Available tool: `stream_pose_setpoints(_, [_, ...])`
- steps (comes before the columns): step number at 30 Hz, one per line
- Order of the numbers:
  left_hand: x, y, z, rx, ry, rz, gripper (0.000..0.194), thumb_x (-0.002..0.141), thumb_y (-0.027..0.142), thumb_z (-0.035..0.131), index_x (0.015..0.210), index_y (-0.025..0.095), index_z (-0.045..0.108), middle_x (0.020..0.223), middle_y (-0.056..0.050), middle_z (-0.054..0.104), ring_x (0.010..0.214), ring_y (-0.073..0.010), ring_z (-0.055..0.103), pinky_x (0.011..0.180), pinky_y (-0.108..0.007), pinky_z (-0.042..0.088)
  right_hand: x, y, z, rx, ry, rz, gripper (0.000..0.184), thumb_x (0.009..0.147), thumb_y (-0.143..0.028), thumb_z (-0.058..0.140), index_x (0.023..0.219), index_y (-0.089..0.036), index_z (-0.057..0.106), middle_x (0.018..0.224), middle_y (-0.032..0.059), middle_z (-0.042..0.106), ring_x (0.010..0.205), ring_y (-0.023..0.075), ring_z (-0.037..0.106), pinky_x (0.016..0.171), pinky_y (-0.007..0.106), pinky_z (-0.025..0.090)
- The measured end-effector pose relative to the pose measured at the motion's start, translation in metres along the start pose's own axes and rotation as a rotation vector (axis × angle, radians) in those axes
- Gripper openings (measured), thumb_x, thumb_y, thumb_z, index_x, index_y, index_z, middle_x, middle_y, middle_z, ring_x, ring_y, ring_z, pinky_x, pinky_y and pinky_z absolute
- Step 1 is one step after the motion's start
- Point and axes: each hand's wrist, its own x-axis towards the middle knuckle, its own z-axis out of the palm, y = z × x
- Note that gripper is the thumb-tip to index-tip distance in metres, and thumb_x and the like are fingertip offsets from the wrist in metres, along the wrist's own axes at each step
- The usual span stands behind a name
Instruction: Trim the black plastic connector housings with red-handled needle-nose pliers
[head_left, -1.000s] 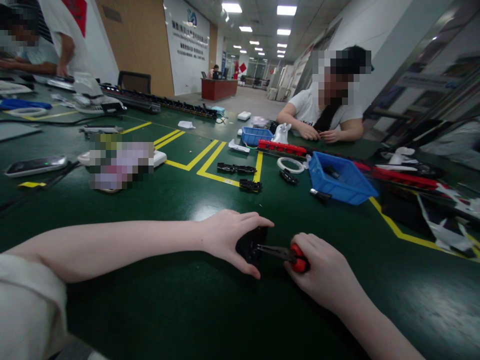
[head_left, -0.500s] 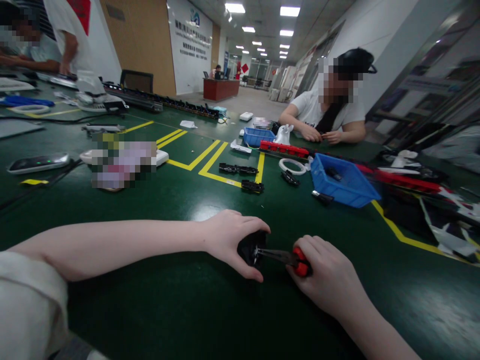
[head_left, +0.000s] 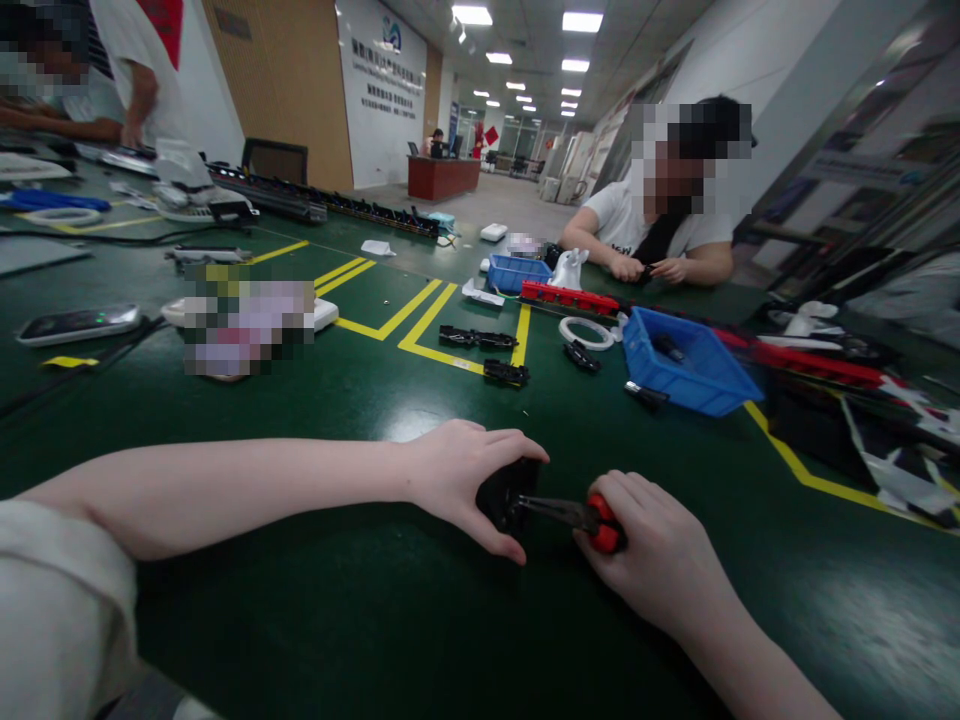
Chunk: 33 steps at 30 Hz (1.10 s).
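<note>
Thumb and fingers of my left hand (head_left: 457, 480) are wrapped round a small black plastic part (head_left: 499, 497) just above the green table. In my right hand (head_left: 649, 545) is a pair of needle-nose pliers (head_left: 559, 512) with red handles. The long jaws point left and their tips reach the open side of the black part. Whether the tips grip something inside it I cannot make out. Beyond my hands, a short black piece (head_left: 506, 373) and a longer black piece (head_left: 477, 337) lie on the table by yellow tape lines.
A blue bin (head_left: 686, 365) with a dark item inside stands at the right, near a white ring (head_left: 586, 333) and red strips (head_left: 570, 298). Phones (head_left: 79, 325) and cables lie at the left. Across the table sits a person (head_left: 660, 220) handling something small and dark.
Both my hands keep nearly the same place, with the black part turned very slightly. The pale glint at the plier tips has faded. The person opposite has shifted a little.
</note>
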Motion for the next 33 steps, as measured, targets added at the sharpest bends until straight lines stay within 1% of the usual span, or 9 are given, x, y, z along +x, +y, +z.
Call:
stream_pose_setpoints(5, [0.0,-0.001,0.001,-0.005,-0.012,0.0,0.084,0.068,0.071,0.069,0.128,0.016,0.048,0.114,-0.009,0.066,0.091,-0.0245,0.068,0.078,-0.033,0.051,0.0,-0.003,-0.001,-0.031,0.005,0.0,0.007,0.076,-0.021,0.057,0.078,-0.02,0.051,0.073,0.0043,0.057,0.065,0.0183,0.052,0.058,0.03,0.039])
stream_pose_setpoints(8, [0.0,0.0,0.001,0.001,0.003,0.004,0.083,0.068,0.071,0.07,0.126,0.015,0.049,0.113,-0.009,0.066,0.09,-0.0245,0.068,0.076,-0.033,0.051,0.0,-0.002,0.0,-0.049,0.012,-0.005,0.007,0.075,-0.02,0.058,0.078,-0.02,0.051,0.073,0.004,0.057,0.064,0.0181,0.051,0.058,0.03,0.039])
stream_pose_setpoints(12, [0.001,0.0,0.001,0.018,0.018,0.008,0.084,0.067,0.07,0.071,0.127,0.015,0.049,0.112,-0.009,0.067,0.086,-0.0234,0.068,0.072,-0.031,0.051,-0.001,0.0,0.002,-0.065,0.053,-0.03,0.007,0.076,-0.021,0.058,0.077,-0.02,0.051,0.071,0.0033,0.056,0.063,0.0179,0.051,0.057,0.03,0.039])
stream_pose_setpoints(17, [0.001,0.0,0.001,0.022,0.032,0.026,0.085,0.067,0.07,0.071,0.128,0.015,0.048,0.113,-0.009,0.066,0.084,-0.0232,0.067,0.07,-0.031,0.051,-0.005,-0.001,0.001,-0.106,0.071,-0.054,0.007,0.078,-0.021,0.058,0.079,-0.02,0.051,0.073,0.0037,0.056,0.065,0.0185,0.052,0.059,0.03,0.038])
stream_pose_setpoints(23, [0.001,0.0,0.001,-0.001,0.063,0.045,0.08,0.071,0.066,0.07,0.127,0.014,0.048,0.111,-0.009,0.066,0.083,-0.0217,0.066,0.067,-0.029,0.051,-0.01,0.0,0.002,-0.17,0.085,-0.051,0.009,0.078,-0.021,0.06,0.083,-0.019,0.052,0.076,0.0044,0.055,0.066,0.018,0.05,0.06,0.03,0.038])
stream_pose_setpoints(29, [0.001,-0.002,-0.001,-0.025,0.049,0.079,0.08,0.071,0.065,0.07,0.129,0.015,0.047,0.11,-0.01,0.065,0.083,-0.0213,0.065,0.067,-0.028,0.05,-0.009,-0.002,-0.002,-0.146,0.078,-0.042,0.009,0.079,-0.022,0.059,0.083,-0.019,0.052,0.076,0.0046,0.056,0.068,0.0185,0.051,0.061,0.03,0.039])
stream_pose_setpoints(33, [0.001,-0.001,0.0,-0.021,0.052,0.11,0.084,0.07,0.066,0.072,0.131,0.015,0.044,0.11,-0.01,0.064,0.084,-0.0208,0.065,0.066,-0.027,0.049,-0.009,-0.003,-0.003,-0.112,0.068,-0.038,0.01,0.078,-0.023,0.06,0.082,-0.02,0.051,0.076,0.0043,0.057,0.068,0.0186,0.053,0.061,0.03,0.039])
